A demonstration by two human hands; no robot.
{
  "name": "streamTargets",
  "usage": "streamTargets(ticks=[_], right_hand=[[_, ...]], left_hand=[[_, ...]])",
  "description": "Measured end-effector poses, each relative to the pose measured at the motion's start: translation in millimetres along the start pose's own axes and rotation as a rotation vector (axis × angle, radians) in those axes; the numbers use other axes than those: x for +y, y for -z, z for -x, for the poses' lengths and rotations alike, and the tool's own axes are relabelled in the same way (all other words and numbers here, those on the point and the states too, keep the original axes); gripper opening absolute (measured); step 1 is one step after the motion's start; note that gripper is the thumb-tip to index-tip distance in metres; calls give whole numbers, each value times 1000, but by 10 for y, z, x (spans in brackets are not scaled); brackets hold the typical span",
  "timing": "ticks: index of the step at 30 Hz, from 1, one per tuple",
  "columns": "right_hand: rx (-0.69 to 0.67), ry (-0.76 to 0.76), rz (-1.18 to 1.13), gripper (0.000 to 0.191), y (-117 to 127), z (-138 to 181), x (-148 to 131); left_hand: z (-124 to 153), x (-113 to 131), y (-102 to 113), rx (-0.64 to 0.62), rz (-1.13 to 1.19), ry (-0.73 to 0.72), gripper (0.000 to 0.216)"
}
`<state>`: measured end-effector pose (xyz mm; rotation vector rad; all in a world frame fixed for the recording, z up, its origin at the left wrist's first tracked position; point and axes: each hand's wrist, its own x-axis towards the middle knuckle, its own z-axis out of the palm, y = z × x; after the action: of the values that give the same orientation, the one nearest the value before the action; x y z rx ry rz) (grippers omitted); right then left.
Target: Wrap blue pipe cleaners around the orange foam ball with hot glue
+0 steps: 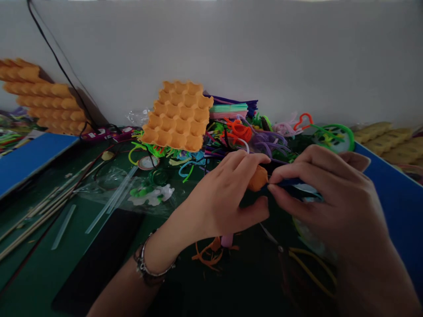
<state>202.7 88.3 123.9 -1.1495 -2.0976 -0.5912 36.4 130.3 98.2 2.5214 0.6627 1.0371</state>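
Note:
My left hand (228, 193) reaches in from the lower left, a bracelet on its wrist. Its fingers are closed on an orange egg-carton cup (257, 178), with the thumb below and partly apart from it. Close by on the right, my right hand (317, 189) pinches thumb and forefinger together at the cup's edge. What lies in that pinch is too small and dark to name. Beneath the hands are orange scraps (211, 255) and a small pink piece (227, 240). Scissors with yellow handles (310, 259) lie under my right forearm, partly hidden.
An orange egg tray (181, 116) leans on heaped pipe cleaners (238, 130) by the wall. Left of my arm lie wooden sticks (42, 211), clear glue sticks (112, 202), a plastic bag (148, 193) and a black flat object (99, 259). A green round container (333, 137) stands back right.

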Motion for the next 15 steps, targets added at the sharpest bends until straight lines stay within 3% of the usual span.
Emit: streamTargets(ticks=[15], right_hand=[[-18,-97,-94,9,-44,19,23]], left_hand=[[0,16,-17,61,78,-26,48]])
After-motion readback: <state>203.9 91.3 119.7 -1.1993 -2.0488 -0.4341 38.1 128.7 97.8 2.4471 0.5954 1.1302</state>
